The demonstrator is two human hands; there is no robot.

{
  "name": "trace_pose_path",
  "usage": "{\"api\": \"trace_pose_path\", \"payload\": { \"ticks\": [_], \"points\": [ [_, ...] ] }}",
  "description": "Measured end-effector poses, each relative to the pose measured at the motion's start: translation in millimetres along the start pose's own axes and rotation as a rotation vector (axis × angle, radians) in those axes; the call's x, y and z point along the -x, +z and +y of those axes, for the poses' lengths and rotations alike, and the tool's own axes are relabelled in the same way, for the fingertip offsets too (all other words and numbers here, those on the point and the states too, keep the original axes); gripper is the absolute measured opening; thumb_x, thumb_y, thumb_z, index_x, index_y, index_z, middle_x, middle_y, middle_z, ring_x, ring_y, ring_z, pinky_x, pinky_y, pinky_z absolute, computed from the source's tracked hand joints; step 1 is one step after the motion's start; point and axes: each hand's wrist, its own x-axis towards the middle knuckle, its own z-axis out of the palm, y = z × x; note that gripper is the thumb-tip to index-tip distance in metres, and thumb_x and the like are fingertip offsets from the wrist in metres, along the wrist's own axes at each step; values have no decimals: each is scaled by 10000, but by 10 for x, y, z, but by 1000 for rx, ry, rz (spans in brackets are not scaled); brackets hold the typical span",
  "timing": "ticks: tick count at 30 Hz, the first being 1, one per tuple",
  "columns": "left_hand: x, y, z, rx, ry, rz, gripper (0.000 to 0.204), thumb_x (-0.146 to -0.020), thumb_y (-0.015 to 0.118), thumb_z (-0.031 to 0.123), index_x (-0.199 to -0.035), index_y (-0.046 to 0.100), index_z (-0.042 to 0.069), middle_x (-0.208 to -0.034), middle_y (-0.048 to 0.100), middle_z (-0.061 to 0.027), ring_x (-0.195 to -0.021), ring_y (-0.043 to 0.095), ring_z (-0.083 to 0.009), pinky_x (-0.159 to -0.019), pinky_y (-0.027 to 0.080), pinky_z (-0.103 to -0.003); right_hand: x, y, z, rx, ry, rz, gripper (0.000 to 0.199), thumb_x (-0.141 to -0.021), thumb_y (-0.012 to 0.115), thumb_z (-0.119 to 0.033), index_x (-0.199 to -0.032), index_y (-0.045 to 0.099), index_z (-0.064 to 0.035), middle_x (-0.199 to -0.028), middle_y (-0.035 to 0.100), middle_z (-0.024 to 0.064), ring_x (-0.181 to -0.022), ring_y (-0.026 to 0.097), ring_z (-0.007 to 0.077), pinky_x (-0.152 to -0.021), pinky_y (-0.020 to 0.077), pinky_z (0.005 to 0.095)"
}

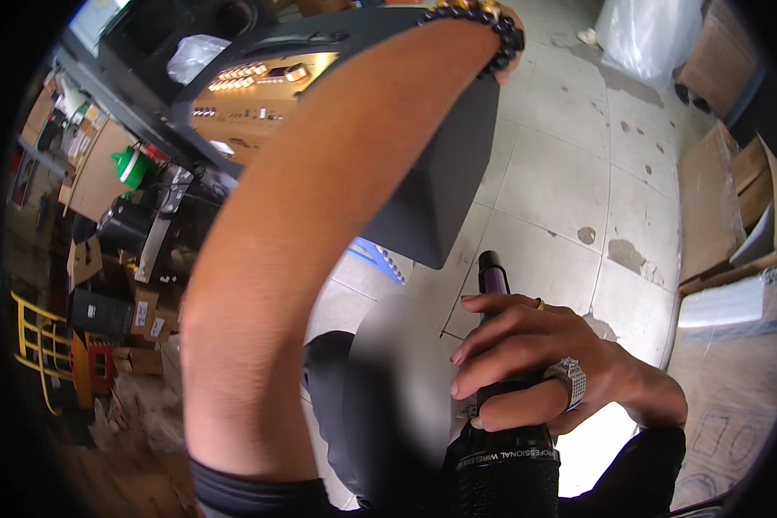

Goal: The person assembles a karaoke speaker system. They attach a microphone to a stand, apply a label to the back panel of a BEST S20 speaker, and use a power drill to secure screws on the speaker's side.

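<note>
My left arm reaches far across a dark speaker cabinet (pixel 457 173). A gold control panel (pixel 272 97) with knobs and sockets shows on the cabinet. My left hand (pixel 513 50) is at its far corner, with beads round the wrist; its fingers are mostly hidden, so I cannot tell their pose. At the lower middle my right hand (pixel 535 363) is closed round a black wireless microphone (pixel 505 483). The microphone's slim end (pixel 494 274), with a purple band, sticks out beyond the fingers. Its thicker end points toward me.
Cardboard boxes (pixel 712 203) stand along the right, with a plastic-wrapped carton (pixel 738 388) nearer. On the left are a yellow rack (pixel 39 345), a green jug (pixel 131 166) and more cartons. A blue stool (pixel 378 259) shows below the cabinet. The floor is pale tile.
</note>
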Motion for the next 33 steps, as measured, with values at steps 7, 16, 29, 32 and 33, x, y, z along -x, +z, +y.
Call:
{"api": "trace_pose_path", "payload": {
  "ticks": [7,16,29,32,33],
  "points": [
    [207,176,253,-58,31,62,617,-711,811,409,-1129,689,-28,-1229,654,-192,-1150,623,-304,-946,502,-411,226,121,-29,31,20,-143,588,-620,799,-61,-1160,626,-220,-1166,613,-30,-1110,612,213,-1099,410,533],
    [813,465,444,10,238,265,666,-714,838,300,-1173,559,-94,-1155,635,-245,-1096,620,-369,-931,499,-428,381,317,96,-105,-135,-217,533,-729,780,-108,-1214,598,-231,-1088,591,-34,-1052,620,179,-1052,466,516],
    [795,302,357,198,113,199,480,-963,571,497,-873,724,51,-809,677,-40,-774,603,-133,-745,452,-271,823,-55,396,-543,-266,-175,576,-758,717,-101,-1299,533,-173,-1139,551,35,-1138,560,233,-1131,324,576],
    [586,457,244,351,57,191,592,-935,559,564,-764,724,22,-687,649,-71,-695,590,-166,-703,451,-292,889,-198,647,-536,-325,-131,574,-759,703,-94,-1301,527,-162,-1140,547,48,-1140,558,243,-1138,309,578],
    [534,525,249,450,97,200,628,-934,546,582,-733,715,11,-675,651,-81,-672,591,-173,-695,453,-294,925,-230,724,-542,-330,-104,577,-759,705,-93,-1303,525,-165,-1140,547,49,-1141,558,244,-1140,306,580]
  ]
}}
